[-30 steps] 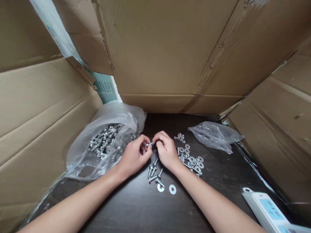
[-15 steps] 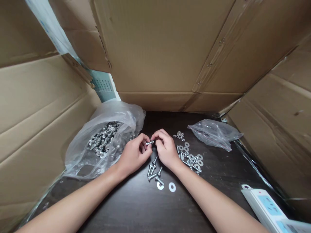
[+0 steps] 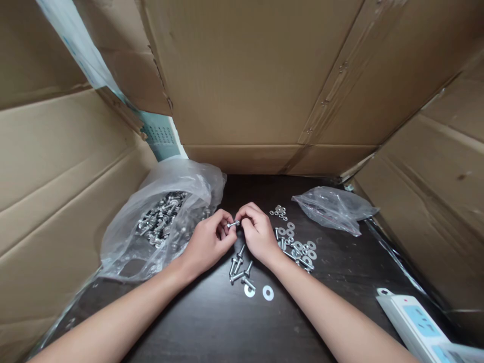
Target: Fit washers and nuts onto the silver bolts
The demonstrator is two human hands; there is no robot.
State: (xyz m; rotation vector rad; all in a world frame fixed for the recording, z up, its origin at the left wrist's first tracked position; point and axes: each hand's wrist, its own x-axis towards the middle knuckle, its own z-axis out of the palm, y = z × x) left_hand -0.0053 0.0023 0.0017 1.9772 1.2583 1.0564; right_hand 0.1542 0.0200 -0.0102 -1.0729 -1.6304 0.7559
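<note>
The left hand (image 3: 213, 237) pinched a small bolt (image 3: 233, 224) by one end. The bolt was shiny gray metal, thin and straight like a short stick, with a wider head. The right hand (image 3: 259, 232) was closed on the bolt's other end with bent fingers, so both hands nearly met there, over the counter (image 3: 215, 322). The bits at that end were too tiny to make out. The counter was dark brown, smooth and a little shiny.

Nearer than the bolt lay a bunch of loose bolts (image 3: 237, 277), pointing every which way. Just nearer still were two flat washers (image 3: 264, 297), round and thin with a hole in the middle, and one was partly under a loose bolt. To the right of the bolt was a messy pile of washers and bolts (image 3: 298, 246). Farther back on the bolt's right sat some tiny metal rings (image 3: 279, 209), and past them a crinkly, see-through bag (image 3: 333, 206). To the bolt's left stood a big cloudy plastic bag (image 3: 123, 222), wide open with lots of metal bits (image 3: 161, 219) inside. Beyond the bolt rose brown cardboard (image 3: 242, 80), flat and creased.
</note>
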